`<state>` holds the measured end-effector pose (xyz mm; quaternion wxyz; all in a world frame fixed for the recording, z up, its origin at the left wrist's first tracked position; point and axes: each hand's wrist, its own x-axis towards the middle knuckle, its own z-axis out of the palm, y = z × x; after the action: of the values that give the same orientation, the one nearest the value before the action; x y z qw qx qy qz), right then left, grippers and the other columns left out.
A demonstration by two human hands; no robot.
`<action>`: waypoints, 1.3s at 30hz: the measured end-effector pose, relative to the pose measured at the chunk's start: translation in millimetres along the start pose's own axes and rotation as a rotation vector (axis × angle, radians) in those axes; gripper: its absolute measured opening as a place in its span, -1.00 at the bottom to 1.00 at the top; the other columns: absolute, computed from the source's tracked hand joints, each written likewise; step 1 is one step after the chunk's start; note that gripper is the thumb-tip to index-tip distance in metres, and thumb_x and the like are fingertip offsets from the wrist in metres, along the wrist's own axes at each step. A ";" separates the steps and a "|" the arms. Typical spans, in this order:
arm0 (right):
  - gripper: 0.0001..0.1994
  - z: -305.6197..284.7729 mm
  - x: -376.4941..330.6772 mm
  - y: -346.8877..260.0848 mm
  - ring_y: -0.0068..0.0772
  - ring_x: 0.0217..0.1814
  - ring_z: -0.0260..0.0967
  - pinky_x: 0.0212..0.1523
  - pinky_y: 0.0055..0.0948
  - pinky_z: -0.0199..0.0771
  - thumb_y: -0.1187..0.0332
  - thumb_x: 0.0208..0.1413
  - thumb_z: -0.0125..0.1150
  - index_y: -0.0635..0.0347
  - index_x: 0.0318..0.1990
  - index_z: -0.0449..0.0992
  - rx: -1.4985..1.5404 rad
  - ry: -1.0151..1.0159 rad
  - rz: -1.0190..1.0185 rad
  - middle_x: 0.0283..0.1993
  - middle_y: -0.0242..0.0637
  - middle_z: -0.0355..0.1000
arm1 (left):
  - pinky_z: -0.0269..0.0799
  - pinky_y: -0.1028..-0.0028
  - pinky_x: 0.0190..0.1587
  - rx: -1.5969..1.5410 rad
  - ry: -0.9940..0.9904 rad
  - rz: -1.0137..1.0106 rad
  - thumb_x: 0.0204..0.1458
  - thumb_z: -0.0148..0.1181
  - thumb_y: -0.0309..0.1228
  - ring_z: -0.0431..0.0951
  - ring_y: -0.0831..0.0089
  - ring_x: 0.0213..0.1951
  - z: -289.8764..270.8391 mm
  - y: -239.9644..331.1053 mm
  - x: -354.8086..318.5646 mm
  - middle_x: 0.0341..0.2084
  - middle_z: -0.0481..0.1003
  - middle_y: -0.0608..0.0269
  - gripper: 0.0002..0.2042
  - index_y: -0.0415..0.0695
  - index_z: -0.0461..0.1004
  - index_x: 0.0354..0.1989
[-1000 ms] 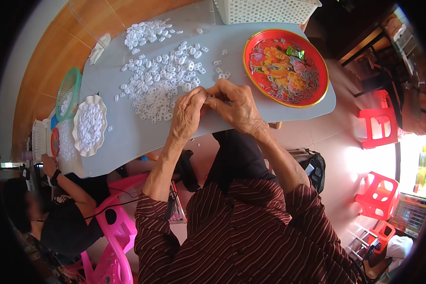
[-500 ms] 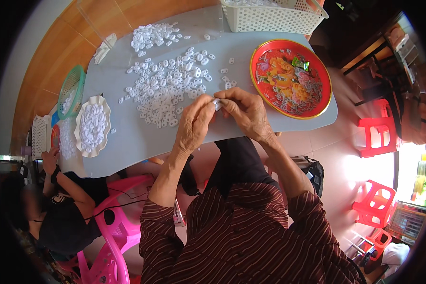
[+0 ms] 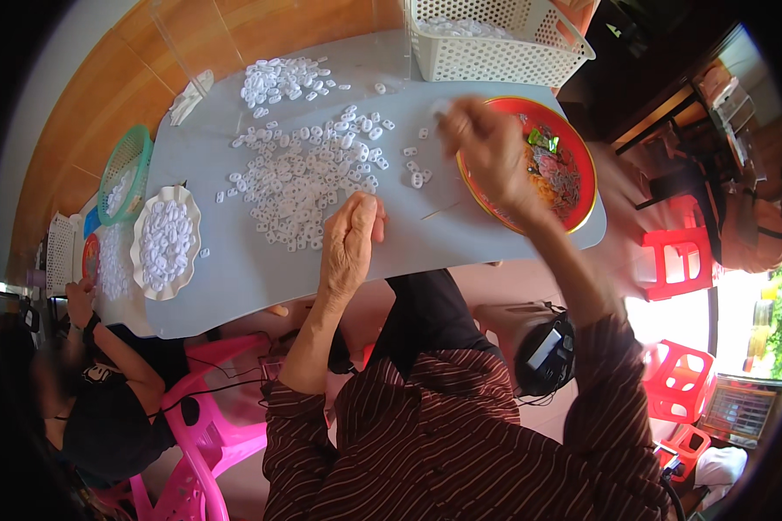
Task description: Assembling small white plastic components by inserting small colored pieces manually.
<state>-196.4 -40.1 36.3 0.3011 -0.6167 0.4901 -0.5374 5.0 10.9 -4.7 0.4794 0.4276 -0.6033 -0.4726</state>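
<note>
While the left hand (image 3: 349, 247) rests curled on the grey bench (image 3: 235, 278), at the near edge of the white plastic pieces (image 3: 308, 178), its grip looks closed, though on what I cannot tell. Right of that heap, the right hand (image 3: 487, 148) is raised and blurred beside the red tray (image 3: 582, 217), fingers pinched; whether it holds a piece is unclear. Beyond the heap stands a white basket (image 3: 495, 52), probably for collecting them.
</note>
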 end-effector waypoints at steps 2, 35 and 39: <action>-0.77 -29.4 44.1 3.6 -0.70 -0.54 0.29 -0.52 -0.64 0.30 0.31 0.13 0.13 0.35 -0.38 0.47 -0.028 0.112 -0.044 -0.58 -0.40 0.38 | 0.17 0.57 -0.45 -0.008 0.004 -0.029 0.22 -0.18 -0.23 0.22 0.63 -0.56 1.2 -0.8 0.3 -0.70 0.25 0.37 -0.67 -0.21 0.36 -0.47; -0.91 11.1 35.2 30.2 -0.11 -0.49 0.41 -0.47 -0.22 0.42 0.48 -0.18 0.11 0.30 -0.61 0.45 -0.843 -0.509 -0.485 -0.55 -0.15 0.41 | 0.16 0.57 -0.51 0.127 -0.002 0.091 0.19 -0.10 -0.30 0.22 0.64 -0.61 10.6 0.7 4.4 -0.70 0.29 0.35 -0.75 -0.22 0.37 -0.41; -0.90 13.8 18.7 7.6 -0.28 -0.53 0.45 -0.43 -0.36 0.44 0.46 -0.18 0.14 0.25 -0.49 0.55 -0.290 -0.525 -0.220 -0.56 -0.16 0.47 | 0.20 0.59 -0.46 0.093 0.163 0.128 0.17 -0.04 -0.35 0.24 0.64 -0.55 10.2 3.0 7.2 -0.63 0.36 0.32 -0.83 -0.22 0.37 -0.25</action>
<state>-186.4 -62.2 33.0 0.2663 -0.8200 0.3977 -0.3138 -6.5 6.1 -1.5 0.5358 0.4469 -0.6098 -0.3760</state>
